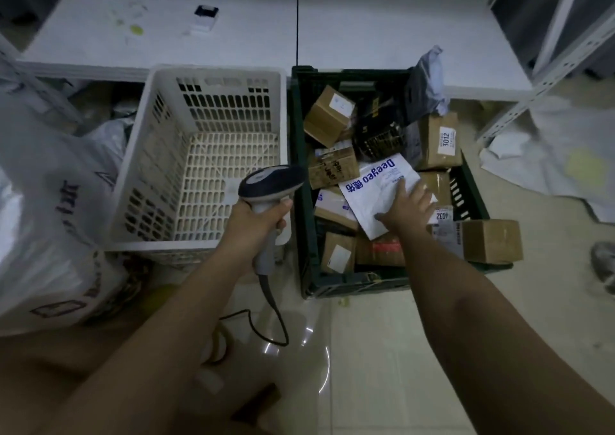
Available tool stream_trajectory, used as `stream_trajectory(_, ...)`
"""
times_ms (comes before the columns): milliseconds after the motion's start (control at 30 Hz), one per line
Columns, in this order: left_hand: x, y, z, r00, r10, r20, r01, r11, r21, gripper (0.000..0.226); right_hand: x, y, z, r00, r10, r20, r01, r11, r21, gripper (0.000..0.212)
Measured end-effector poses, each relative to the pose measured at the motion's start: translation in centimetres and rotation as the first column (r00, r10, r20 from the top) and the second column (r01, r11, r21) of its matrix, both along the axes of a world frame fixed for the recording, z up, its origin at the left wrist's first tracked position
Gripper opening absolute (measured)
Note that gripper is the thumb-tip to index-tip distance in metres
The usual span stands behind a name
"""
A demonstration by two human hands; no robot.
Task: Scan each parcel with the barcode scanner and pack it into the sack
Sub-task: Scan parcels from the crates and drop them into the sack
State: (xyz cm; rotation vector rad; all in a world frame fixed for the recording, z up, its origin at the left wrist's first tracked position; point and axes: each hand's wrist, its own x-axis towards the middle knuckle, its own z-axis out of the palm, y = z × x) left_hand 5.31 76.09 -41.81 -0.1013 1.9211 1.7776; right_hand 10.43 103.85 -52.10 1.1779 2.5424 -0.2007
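Beside the white sack at far left stands a white basket. Left hand, fingers curled around the barcode scanner, holds it over the basket. Right hand lies flat, fingers straight, on a white mailer parcel atop boxes in the green crate.

The scene is dim and bluish-grey, with heavy darkening toward all four corners. Curved bright glare streaks sit on the glossy pale tiled floor at lower centre (a lamp overhead, out of view). The wide lens bows straight lines: the edges of the white tabletop at the top bend outward. Both bare forearms blur at the bottom edge, and the translucent white plastic sack at far left is smeared and soft. Centre detail is sharper; printed labels there read clearly.
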Motion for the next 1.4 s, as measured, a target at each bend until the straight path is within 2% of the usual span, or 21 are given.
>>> stream_trajectory(67,-0.1,0.4,-0.4,0.999,-0.023,0.022,0.024,1.0,-0.009,0.02,-0.5,0.6,-0.2,0.998,-0.062,0.01,0.062,0.997,0.041,0.109)
stream_trajectory(100,-0.1,0.6,-0.5,0.999,-0.045,0.027,0.045,0.999,-0.015,0.027,-0.6,0.7,-0.1,0.996,-0.085,0.03,0.082,0.994,0.072,0.106)
stream_trajectory(167,0.0,1.0,-0.7,0.998,-0.048,0.039,0.048,0.999,-0.012,0.027,-0.6,0.6,0.3,0.996,-0.085,0.003,0.084,0.984,0.156,0.082)
stream_trajectory(200,0.0,1.2,-0.6,0.998,-0.033,0.045,0.033,0.999,-0.001,0.022,-0.5,0.5,0.5,0.994,-0.077,-0.08,0.09,0.982,0.164,0.068)
stream_trajectory(300,-0.1,1.3,-0.5,0.999,-0.009,0.044,0.009,1.0,0.013,0.011,-0.2,-0.1,1.5,0.89,-0.098,-0.446,0.074,0.995,-0.071,0.049)
stream_trajectory(367,-0.1,1.1,-0.1,1.0,-0.012,0.027,0.011,1.0,0.008,0.016,0.0,-0.9,3.1,0.786,-0.154,-0.599,-0.011,0.965,-0.262,0.037)
stream_trajectory(433,0.1,0.8,0.4,1.0,-0.022,0.005,0.022,0.999,0.025,0.022,0.2,-2.2,5.1,0.767,-0.193,-0.612,-0.091,0.911,-0.402,0.023)
stream_trajectory(500,0.3,0.3,1.3,1.0,-0.012,-0.008,0.012,0.999,0.052,0.015,0.7,-3.7,7.7,0.798,-0.179,-0.576,-0.158,0.859,-0.487,0.026)
stream_trajectory(533,0.4,-0.1,1.9,1.0,-0.005,-0.006,0.006,0.998,0.061,0.007,1.0,-4.3,9.1,0.805,-0.177,-0.566,-0.195,0.823,-0.534,0.031)
stream_trajectory(633,0.4,-1.6,3.2,0.999,0.014,-0.049,-0.011,0.998,0.063,0.008,2.0,-5.7,13.1,0.838,-0.194,-0.511,-0.271,0.663,-0.697,0.057)
stream_trajectory(700,0.3,-2.8,4.1,0.995,0.066,-0.076,-0.059,0.995,0.08,0.008,2.2,-6.8,14.9,0.849,0.003,-0.529,-0.36,0.735,-0.574,0.063)
stream_trajectory(767,0.2,-3.8,5.1,0.991,0.108,-0.08,-0.099,0.989,0.106,0.019,2.1,-7.7,15.9,0.748,0.249,-0.616,-0.476,0.847,-0.236,0.055)
stream_trajectory(800,0.3,-4.3,5.6,0.988,0.126,-0.085,-0.116,0.987,0.113,0.021,2.0,-8.2,16.7,0.678,0.33,-0.657,-0.491,0.868,-0.071,0.047)
stream_trajectory(867,0.3,-5.2,6.8,0.982,0.155,-0.104,-0.14,0.981,0.136,0.02,1.6,-9.0,18.4,0.574,0.373,-0.729,-0.437,0.892,0.113,0.031)
stream_trajectory(933,0.4,-5.9,8.0,0.976,0.175,-0.13,-0.154,0.976,0.155,0.014,1.2,-9.9,20.1,0.521,0.325,-0.79,-0.396,0.911,0.114,0.02)
stream_trajectory(967,0.4,-6.2,8.6,0.971,0.19,-0.146,-0.166,0.973,0.162,0.011,0.8,-10.4,20.7,0.51,0.268,-0.817,-0.39,0.919,0.058,0.017)
stream_trajectory(1033,0.4,-6.9,9.5,0.961,0.224,-0.161,-0.192,0.963,0.188,0.01,0.1,-11.3,21.7,0.519,0.059,-0.853,-0.39,0.904,-0.175,0.019)
stream_trajectory(1100,0.2,-7.7,10.1,0.955,0.253,-0.154,-0.22,0.954,0.203,0.011,-0.4,-12.3,22.3,0.555,-0.226,-0.801,-0.391,0.779,-0.491,0.02)
stream_trajectory(1167,0.0,-8.4,10.5,0.944,0.292,-0.154,-0.259,0.944,0.205,0.01,-0.6,-13.4,22.6,0.593,-0.405,-0.695,-0.374,0.626,-0.684,0.023)
stream_trajectory(1233,-0.1,-9.1,10.8,0.93,0.331,-0.162,-0.292,0.931,0.22,0.017,-0.6,-14.3,22.5,0.63,-0.464,-0.623,-0.366,0.53,-0.765,0.027)
stream_trajectory(1400,-0.1,-10.1,11.0,0.931,0.321,-0.173,-0.291,0.94,0.178,0.017,-0.4,-16.3,22.8,0.682,-0.503,-0.53,-0.364,0.395,-0.843,0.024)
